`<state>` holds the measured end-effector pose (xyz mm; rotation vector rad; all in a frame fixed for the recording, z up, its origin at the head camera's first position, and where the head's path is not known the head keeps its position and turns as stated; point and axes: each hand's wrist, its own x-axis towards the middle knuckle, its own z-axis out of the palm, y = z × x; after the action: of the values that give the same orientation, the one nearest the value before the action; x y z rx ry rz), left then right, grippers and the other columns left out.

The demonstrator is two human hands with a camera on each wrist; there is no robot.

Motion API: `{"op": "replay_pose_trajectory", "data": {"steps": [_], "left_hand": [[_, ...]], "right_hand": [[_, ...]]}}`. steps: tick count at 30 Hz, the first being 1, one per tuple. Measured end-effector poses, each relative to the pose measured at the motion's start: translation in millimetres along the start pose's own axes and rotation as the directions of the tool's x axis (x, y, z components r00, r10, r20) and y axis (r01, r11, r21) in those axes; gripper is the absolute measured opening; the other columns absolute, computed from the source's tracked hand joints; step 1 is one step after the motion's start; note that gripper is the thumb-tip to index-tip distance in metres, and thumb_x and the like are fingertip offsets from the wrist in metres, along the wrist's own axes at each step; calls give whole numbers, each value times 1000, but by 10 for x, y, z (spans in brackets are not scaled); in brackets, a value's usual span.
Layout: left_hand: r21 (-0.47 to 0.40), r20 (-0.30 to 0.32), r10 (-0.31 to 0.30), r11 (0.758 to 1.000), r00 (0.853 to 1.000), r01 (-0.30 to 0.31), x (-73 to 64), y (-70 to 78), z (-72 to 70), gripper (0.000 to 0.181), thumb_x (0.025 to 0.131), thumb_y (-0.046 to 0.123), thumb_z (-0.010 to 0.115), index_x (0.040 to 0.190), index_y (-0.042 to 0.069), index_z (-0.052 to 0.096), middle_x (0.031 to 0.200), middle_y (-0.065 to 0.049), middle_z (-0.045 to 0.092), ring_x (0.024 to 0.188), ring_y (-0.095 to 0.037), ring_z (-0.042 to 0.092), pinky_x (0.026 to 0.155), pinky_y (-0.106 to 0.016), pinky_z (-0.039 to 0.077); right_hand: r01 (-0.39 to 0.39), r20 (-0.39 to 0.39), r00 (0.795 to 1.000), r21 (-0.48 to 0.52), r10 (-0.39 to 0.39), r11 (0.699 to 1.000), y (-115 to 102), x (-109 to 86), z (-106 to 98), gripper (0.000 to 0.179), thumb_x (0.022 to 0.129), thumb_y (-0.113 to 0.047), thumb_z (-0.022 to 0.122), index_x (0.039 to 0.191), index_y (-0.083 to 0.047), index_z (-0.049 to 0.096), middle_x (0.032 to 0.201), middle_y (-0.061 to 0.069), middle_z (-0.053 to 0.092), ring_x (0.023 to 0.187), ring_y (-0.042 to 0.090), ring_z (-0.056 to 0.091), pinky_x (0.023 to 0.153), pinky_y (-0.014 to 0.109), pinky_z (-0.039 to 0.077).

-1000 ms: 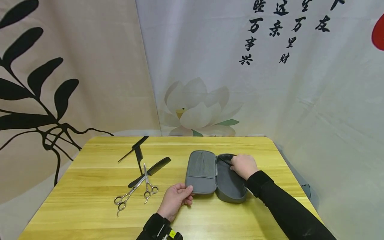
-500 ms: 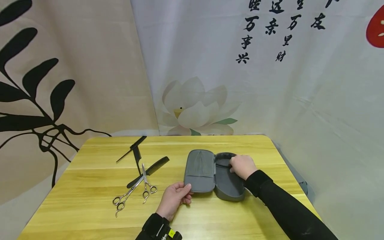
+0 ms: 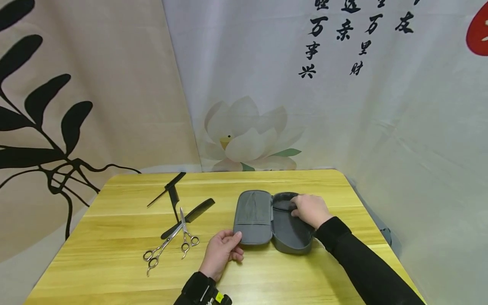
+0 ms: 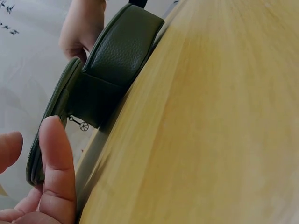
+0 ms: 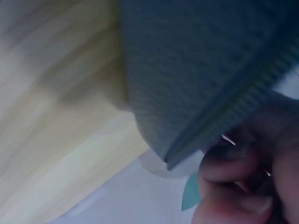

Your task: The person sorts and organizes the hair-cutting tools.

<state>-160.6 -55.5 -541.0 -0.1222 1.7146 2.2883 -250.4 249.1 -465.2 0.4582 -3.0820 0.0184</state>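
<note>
We find the left grip point(image 3: 222, 252) pinching the lid point(image 3: 253, 212); whether the right grip point(image 3: 310, 209), at the case point(image 3: 292, 236), holds anything, we cannot tell. We advise steadying the lid against tipping.

- Head view, lower centre: the left hand point(image 3: 222, 255) has fingertips hidden beneath the gray case point(image 3: 292, 248).
- Right wrist view, lower right: the right hand point(image 5: 247, 177) is blurred, its hold unclear.
- Head view, upper right: red shape point(image 3: 478, 34) cut off.
</note>
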Motion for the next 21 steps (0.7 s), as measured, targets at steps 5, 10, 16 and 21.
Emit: {"op": "replay_pose_trajectory", "data": {"steps": [5, 10, 16, 21], "left_hand": [[-4, -48, -4, 1000, 999, 4, -6, -10, 18, 57, 105, 23, 72, 144, -10, 45, 95, -5, 66, 65, -11, 65, 56, -26, 61], [11, -100, -3, 1000, 995, 4, -18, -30, 33, 58, 104, 23, 73, 145, -9, 47, 105, -7, 65, 65, -12, 63, 53, -26, 60], [49, -194, 44, 998, 980, -35, -18, -55, 56, 54, 103, 19, 74, 143, -10, 52, 111, -8, 62, 60, -12, 58, 46, -27, 57], [73, -233, 64, 996, 970, -49, -27, -48, 63, 49, 102, 19, 74, 139, -9, 57, 109, -8, 61, 58, -12, 57, 44, -27, 56]], "right_hand": [[-40, -4, 999, 88, 41, 995, 13, -84, -124, 43, 95, -29, 83, 132, -10, 75, 127, 16, 77, 114, 38, 75, 87, 56, 63], [-54, -55, 996, 173, 64, 983, 19, -191, -183, 43, 96, -29, 82, 134, -9, 75, 129, 17, 77, 116, 39, 74, 89, 55, 63], [-29, -135, 989, 264, 67, 964, 33, -342, -213, 42, 96, -27, 81, 133, -7, 75, 129, 18, 77, 114, 40, 74, 88, 55, 63], [-35, -167, 981, 331, 95, 943, 38, -467, -244, 41, 98, -28, 79, 134, -9, 75, 130, 17, 76, 116, 40, 73, 87, 54, 63]]}}
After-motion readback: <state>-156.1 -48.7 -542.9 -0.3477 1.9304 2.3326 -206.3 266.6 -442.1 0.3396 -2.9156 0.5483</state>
